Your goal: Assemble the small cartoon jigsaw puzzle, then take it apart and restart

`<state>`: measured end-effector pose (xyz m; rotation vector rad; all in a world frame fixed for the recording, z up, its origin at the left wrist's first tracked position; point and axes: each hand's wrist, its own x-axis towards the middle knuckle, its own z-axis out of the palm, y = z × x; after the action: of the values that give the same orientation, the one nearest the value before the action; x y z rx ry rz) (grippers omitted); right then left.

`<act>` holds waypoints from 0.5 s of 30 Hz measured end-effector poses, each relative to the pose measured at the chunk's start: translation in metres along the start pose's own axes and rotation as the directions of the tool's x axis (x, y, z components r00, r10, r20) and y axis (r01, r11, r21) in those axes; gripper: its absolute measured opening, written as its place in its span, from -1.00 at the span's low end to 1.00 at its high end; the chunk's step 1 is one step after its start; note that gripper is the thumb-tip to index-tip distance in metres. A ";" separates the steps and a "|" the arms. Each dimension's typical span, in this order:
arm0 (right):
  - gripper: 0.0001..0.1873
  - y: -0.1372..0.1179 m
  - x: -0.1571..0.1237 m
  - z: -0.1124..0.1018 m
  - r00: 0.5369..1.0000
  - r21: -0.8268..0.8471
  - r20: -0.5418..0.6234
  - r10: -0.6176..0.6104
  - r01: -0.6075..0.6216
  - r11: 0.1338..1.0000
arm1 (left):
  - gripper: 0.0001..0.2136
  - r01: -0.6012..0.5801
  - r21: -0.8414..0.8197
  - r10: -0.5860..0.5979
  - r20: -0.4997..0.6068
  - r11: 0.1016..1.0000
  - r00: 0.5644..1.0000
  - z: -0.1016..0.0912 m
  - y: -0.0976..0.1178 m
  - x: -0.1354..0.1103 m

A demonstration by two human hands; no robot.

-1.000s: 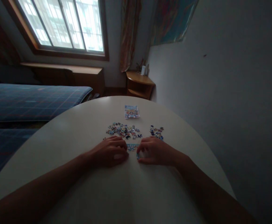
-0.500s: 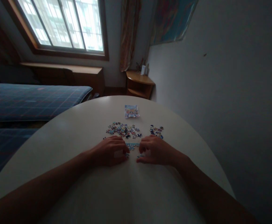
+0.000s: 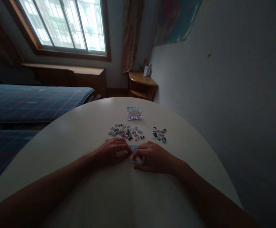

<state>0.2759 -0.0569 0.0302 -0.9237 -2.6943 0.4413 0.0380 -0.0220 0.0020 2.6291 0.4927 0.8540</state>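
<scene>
A short strip of joined jigsaw pieces (image 3: 134, 148), light blue along its top edge, lies on the white table between my hands. My left hand (image 3: 115, 152) rests at its left end with fingers curled and thumb and fingertips close together; what they grip, if anything, is hidden. My right hand (image 3: 152, 157) lies just right of and below the strip, partly covering it. Between the right thumb and forefinger, low over the tabletop, is a small puzzle piece (image 3: 134, 161). Beyond the hands spreads a pile of loose jigsaw pieces (image 3: 123, 131).
A smaller group of pieces (image 3: 160, 134) lies to the right of the pile. Farther back is a printed packet (image 3: 134, 113). The round white table (image 3: 187, 142) has a wall close on its right and a plaid mattress (image 3: 38, 103) on its left.
My right hand has moved left and slightly nearer to me, bringing its piece below the strip and covering the strip's right part. My left hand has barely moved; its fingertips sit closer together.
</scene>
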 end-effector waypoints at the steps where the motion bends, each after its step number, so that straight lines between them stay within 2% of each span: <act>1: -0.79 0.000 -0.001 -0.001 1.000 0.005 0.005 -0.003 0.003 1.000 | -0.92 0.005 0.013 -0.005 -0.004 1.000 1.000 0.000 0.000 0.000; 7: -0.94 0.004 -0.001 -0.005 0.999 0.016 0.024 0.043 -0.044 0.999 | -0.85 0.070 0.106 -0.068 -0.018 0.992 0.998 0.000 -0.002 0.001; 13: -0.80 0.003 0.000 -0.006 0.997 -0.006 0.007 0.073 -0.073 0.997 | -0.82 0.160 0.172 -0.144 -0.100 0.972 0.984 0.002 -0.006 -0.001; 15: -0.76 0.003 -0.001 -0.005 0.997 -0.007 -0.003 0.082 -0.082 0.997 | -0.83 0.181 0.180 -0.167 -0.093 0.967 0.982 0.002 -0.006 -0.001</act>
<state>0.2800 -0.0538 0.0340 -1.0396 -2.6649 0.4471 0.0372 -0.0175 -0.0027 2.6763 0.8500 0.8934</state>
